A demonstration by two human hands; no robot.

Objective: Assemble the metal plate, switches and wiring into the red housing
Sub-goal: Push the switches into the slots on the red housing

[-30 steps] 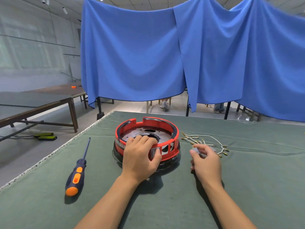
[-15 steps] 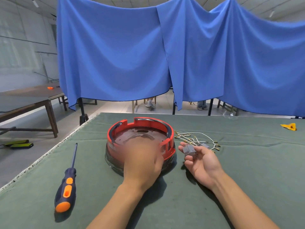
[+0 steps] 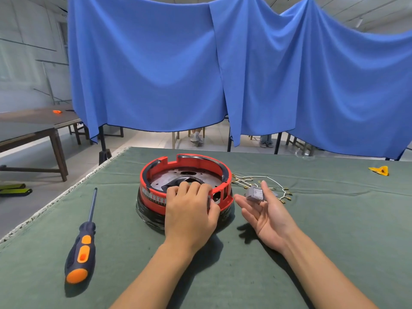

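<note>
The red housing (image 3: pixel 156 166) stands on black-wrapped rings in the middle of the green table. A metal plate (image 3: pixel 207 177) lies inside it. My left hand (image 3: pixel 189 210) grips the housing's near rim, fingers curled over the edge and thumb on the outer wall beside a rectangular opening (image 3: pixel 217 196). My right hand (image 3: pixel 269 217) is palm up just right of the housing, with a small grey switch (image 3: pixel 255 194) lying on its nearly straight fingers. A bundle of white wiring (image 3: pixel 274 182) with brass terminals lies on the cloth behind that hand.
An orange and dark blue screwdriver (image 3: pixel 81 253) lies to the left, tip pointing away. A small yellow piece (image 3: pixel 380 170) sits far right. The table's left edge (image 3: pixel 55 199) runs diagonally nearby. Blue curtains (image 3: pixel 156 74) hang behind the table.
My right hand lifted the switch off the cloth, turned palm up and straightened its fingers. My left hand shifted along the housing's near rim and gripped it again. The head camera moved.
</note>
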